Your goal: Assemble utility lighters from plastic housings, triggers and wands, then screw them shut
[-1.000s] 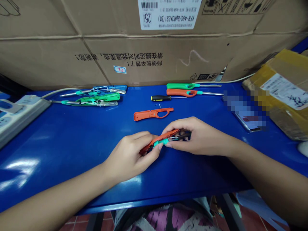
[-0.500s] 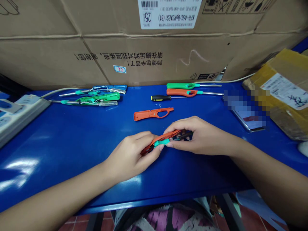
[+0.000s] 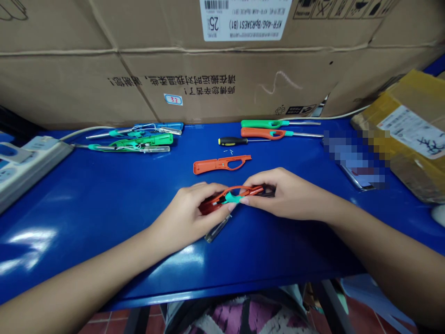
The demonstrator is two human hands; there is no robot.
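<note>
An orange lighter half-shell [image 3: 255, 190] with a teal trigger [image 3: 232, 198] is between my two hands. My left hand [image 3: 196, 211] is closed around its handle end, thumb by the trigger. My right hand [image 3: 288, 192] pinches the front end, where a dark part shows under the fingers. Below my left thumb a clear fuel tank [image 3: 217, 229] sticks out; whether it rests on the table I cannot tell. Beyond my hands lies the other orange half-shell [image 3: 208, 166], inner side up.
A black-and-yellow screwdriver [image 3: 232, 140] and small screws [image 3: 228, 151] lie farther back. Green [image 3: 257, 124] and orange [image 3: 255, 133] lighters are behind right; opened blue [image 3: 172, 126] and green [image 3: 162, 139] ones behind left. A power strip [image 3: 31, 157], phone [image 3: 358, 169] and cardboard boxes [image 3: 139, 102] surround the table.
The orange half-shell has turned a little, and its trigger has shifted slightly left and up. The clear fuel tank now shows below my left hand, where it was hidden before.
</note>
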